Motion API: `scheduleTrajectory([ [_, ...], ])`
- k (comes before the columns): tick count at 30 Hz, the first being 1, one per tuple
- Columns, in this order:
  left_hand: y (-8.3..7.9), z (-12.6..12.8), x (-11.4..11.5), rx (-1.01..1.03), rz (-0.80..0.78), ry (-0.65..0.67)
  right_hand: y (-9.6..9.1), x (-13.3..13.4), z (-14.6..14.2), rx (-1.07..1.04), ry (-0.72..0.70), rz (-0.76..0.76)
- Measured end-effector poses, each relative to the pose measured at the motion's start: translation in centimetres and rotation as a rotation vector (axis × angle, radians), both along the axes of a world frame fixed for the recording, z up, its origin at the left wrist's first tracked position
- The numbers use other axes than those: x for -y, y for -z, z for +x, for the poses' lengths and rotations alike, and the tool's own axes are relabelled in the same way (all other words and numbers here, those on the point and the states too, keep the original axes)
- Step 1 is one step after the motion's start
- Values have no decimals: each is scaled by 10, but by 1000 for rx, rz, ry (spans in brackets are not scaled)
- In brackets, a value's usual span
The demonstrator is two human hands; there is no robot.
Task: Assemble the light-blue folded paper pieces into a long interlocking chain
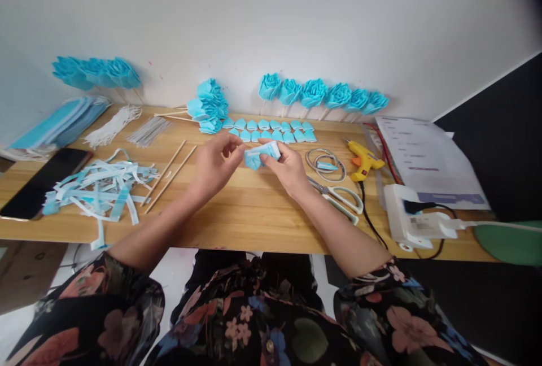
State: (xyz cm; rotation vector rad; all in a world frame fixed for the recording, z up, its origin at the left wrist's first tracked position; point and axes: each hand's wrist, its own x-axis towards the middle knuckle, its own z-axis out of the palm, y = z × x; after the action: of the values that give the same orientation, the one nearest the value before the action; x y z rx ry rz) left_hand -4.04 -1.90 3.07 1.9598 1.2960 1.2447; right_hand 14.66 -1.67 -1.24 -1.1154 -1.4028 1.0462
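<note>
Holding a light-blue piece between the hands at a wooden table.

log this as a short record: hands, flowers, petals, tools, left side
right hand: pinching folded blue piece, thumb on top
left hand: at the piece's left end
blue flowers: three at left, six at right, more piled between
petal pieces: two rows, beyond the hands
tools: yellow glue gun, scissors
left side: cut strips, two wooden sticks

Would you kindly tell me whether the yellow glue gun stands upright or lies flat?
The yellow glue gun lies flat: its broad side faces up from the table.
</note>
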Motion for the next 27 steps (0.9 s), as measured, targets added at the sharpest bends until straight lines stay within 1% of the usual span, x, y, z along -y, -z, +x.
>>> scheduleTrajectory([
  [2,-2,3,7,-87,100,-14,0,0,1,54,30,32],
  [3,-2,5,9,-125,118,-7,0,0,1,76,39,42],
  [8,8,11,5,-213,121,-41,-8,5,0,150,63,91],
  [12,16,12,1,-217,134,-68,-8,7,-2,187,71,154],
  [15,19,13,2,-219,122,-77,-6,6,-2,196,70,198],
  [19,18,15,3,-223,85,-78,-6,7,-4,217,68,212],
  [27,17,14,4,-164,22,-26,-10,8,-4,237,61,211],
])
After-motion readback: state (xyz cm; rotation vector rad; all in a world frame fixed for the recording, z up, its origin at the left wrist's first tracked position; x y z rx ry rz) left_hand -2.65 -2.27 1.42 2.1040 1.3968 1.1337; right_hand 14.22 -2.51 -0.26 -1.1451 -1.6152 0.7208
